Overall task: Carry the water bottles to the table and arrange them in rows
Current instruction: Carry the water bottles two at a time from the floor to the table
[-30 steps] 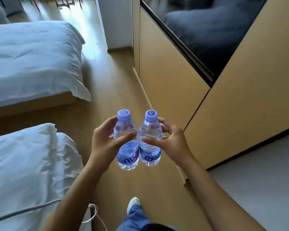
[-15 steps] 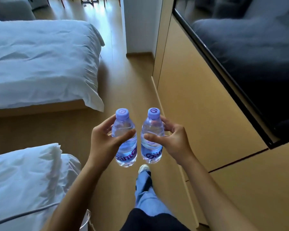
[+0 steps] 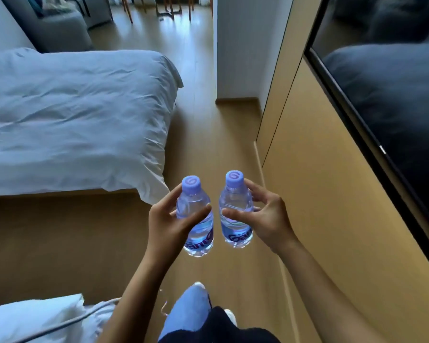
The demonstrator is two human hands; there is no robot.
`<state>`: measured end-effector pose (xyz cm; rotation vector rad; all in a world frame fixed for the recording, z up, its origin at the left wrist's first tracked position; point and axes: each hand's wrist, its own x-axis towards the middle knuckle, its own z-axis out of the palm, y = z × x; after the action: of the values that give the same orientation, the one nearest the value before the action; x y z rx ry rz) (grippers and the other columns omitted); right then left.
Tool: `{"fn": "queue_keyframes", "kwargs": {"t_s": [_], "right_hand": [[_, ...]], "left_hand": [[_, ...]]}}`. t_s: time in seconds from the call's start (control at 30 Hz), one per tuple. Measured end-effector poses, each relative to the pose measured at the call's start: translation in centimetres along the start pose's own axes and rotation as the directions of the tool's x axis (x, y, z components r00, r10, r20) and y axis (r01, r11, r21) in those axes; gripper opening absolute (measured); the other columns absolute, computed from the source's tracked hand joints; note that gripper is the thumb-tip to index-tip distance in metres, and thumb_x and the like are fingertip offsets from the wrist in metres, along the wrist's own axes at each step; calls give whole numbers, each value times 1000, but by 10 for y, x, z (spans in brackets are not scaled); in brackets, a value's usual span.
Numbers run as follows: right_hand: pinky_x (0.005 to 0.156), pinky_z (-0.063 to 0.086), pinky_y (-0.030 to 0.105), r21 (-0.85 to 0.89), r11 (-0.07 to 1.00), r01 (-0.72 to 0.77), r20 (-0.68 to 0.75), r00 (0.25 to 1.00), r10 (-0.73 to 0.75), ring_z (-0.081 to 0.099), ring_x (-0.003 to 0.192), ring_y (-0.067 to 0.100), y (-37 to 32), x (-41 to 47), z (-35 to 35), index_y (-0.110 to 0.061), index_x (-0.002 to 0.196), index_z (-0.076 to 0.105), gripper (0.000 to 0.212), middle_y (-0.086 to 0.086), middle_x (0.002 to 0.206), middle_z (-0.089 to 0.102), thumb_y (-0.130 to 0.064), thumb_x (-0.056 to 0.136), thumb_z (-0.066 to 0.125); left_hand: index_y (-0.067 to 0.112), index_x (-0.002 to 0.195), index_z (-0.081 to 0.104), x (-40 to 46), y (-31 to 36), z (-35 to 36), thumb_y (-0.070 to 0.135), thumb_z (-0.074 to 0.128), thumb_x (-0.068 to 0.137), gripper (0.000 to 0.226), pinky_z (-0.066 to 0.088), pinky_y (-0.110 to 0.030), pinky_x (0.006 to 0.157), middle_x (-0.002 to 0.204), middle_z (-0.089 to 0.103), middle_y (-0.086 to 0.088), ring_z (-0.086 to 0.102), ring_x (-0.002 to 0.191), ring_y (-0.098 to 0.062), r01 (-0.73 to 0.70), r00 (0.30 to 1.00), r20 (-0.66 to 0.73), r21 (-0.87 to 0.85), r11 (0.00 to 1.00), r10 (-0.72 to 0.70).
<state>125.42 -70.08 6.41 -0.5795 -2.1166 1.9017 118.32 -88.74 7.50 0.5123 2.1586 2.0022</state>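
I saw my left hand (image 3: pixel 169 222) wrapped around a small clear plastic water bottle with a lilac screw cap (image 3: pixel 196 219), thumb laid across the front of its body and fingers curled behind it. My right hand (image 3: pixel 263 219) gripped a second clear plastic bottle with the same lilac cap (image 3: pixel 235 214) in a mirrored way, thumb across the front, fingers curved round the far side up near the shoulder. Both bottles were upright, caps tipped slightly away from me, held side by side with a narrow gap between them, not touching. Each carried a blue label with purple lettering low on its body, and both looked full.

The bottles hung in the air above a light wooden floor (image 3: pixel 208 144), in the aisle between a bed with a rumpled white duvet (image 3: pixel 72 120) on my left and a tan wooden cabinet wall (image 3: pixel 332 219) on my right. A dark glossy panel (image 3: pixel 394 107) was set into that wall and reflected the bedding. Another piece of white bedding (image 3: pixel 35 320) showed at the lower left corner. Below the bottles I could see a leg in blue jeans (image 3: pixel 186 310) and a white shoe (image 3: pixel 199 284). Far ahead, wooden chair legs (image 3: pixel 169 8) stood on the floor, beside a grey sofa (image 3: pixel 60 28).
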Motion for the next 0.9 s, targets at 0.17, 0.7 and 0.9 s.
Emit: {"fn": "queue_keyframes", "kwargs": {"t_s": [0.17,0.7,0.9], "right_hand": [[87,57,29,-23,1000,-11,-17,1000,11,73,95,9,1,122,8,-27,123,68,72,-11,99,77,-19,57,96],[84,57,22,-54,998,-31,-76,997,27,71,95,3,-34,494,38,-41,114,65,67,-18,100,76,-18,59,95],[90,58,44,-67,998,-18,-32,999,16,73,98,12,-30,642,27,-31,122,68,70,-9,105,76,-21,59,96]], "left_hand": [[18,98,73,123,-28,5,11,86,71,31,54,-20,72,89,76,-2,67,79,-5,19,1000,-6,-14,1000,-19],[33,105,73,504,-79,15,12,88,67,46,53,-13,70,94,76,9,70,83,1,9,1000,17,-15,1000,-9],[31,103,72,644,-100,49,9,88,66,46,52,-13,70,94,76,9,71,84,0,19,1000,-12,-2,1000,-19]]}}
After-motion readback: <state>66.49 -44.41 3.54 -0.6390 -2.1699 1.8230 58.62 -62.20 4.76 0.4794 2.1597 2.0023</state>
